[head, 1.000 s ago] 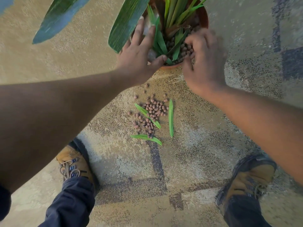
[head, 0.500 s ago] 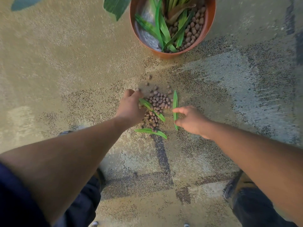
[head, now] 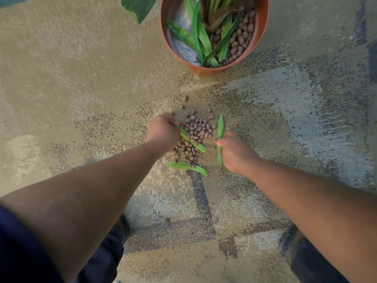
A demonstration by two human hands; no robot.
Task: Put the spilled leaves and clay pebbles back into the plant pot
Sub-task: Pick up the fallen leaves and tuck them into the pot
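A pile of brown clay pebbles (head: 199, 128) lies spilled on the carpet below the terracotta plant pot (head: 262, 33), which holds green leaves and more pebbles. Three loose green leaves lie among them. My left hand (head: 162, 130) is at the pile's left edge, its curled fingers closed over the upper end of a slanted leaf (head: 193, 144). With fingers and thumb my right hand (head: 234, 153) pinches the middle of a straight leaf (head: 220, 125) at the pile's right. The third leaf (head: 186, 167) lies untouched below the pile.
Patterned beige and grey carpet (head: 306, 111) surrounds the spill. A broad plant leaf (head: 138, 7) overhangs the top edge, left of the pot. My trouser legs and a shoe (head: 285, 244) are at the bottom.
Both hands left the pot's rim and came down to the spill on the carpet. In the last half second they closed on the leaves and barely shifted.
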